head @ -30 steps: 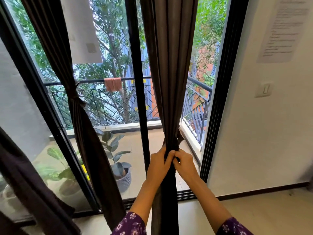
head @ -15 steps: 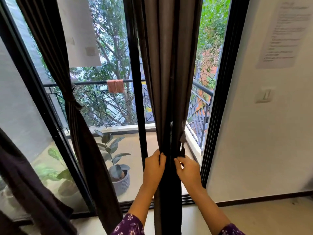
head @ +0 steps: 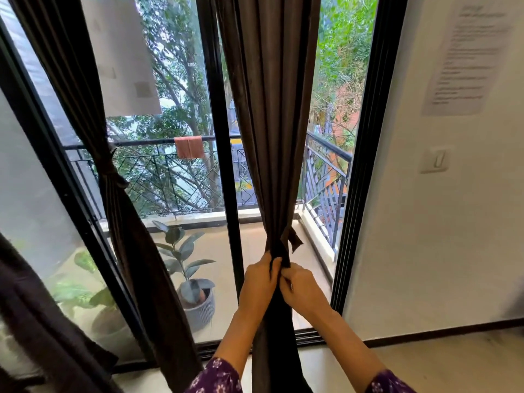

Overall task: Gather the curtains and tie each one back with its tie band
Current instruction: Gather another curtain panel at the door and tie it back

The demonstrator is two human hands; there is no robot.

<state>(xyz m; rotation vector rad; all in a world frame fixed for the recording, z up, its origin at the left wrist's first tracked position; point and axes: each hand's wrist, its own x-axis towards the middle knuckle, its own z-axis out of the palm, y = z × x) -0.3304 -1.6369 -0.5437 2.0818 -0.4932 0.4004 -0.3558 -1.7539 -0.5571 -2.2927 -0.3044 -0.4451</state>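
Fingers (head: 272, 263) of the left hand (head: 259, 285) are curled shut round the gathered middle curtain (head: 272, 109), pinching the dark tie band (head: 283, 248) right at the bunch. Right hand (head: 302, 290) sits just beside it, touching, w/ fingers closed on the same band from the right side. Both hands meet in front of the curtain, approx. at the narrowest point of the gather. One loose end of the band sticks out to the right above the right hand, tilted. Can't tell if the band is knotted yet or only wrapped.

Below the hands the curtain hangs straight down btwn the two forearms, purple flowered sleeves (head: 215, 375) at the bottom edge.

Left curtain (head: 93, 109) is already gathered and cinched w/ its own band (head: 109, 168), hanging beside the black door frame (head: 221, 137). A third dark curtain (head: 42, 321) crosses the lower left corner, close to the camera, loose.

Behind the glass: balcony w/ black railing (head: 158, 141), an orange cloth (head: 189, 146) draped over it, a potted plant (head: 195, 302) on the balcony floor, trees beyond. Paper sheet (head: 124, 58) is stuck on the glass, upper left.

Right side: white wall w/ a printed sheet (head: 465, 61), text too blurred to read, and a light switch (head: 436, 160) below it.
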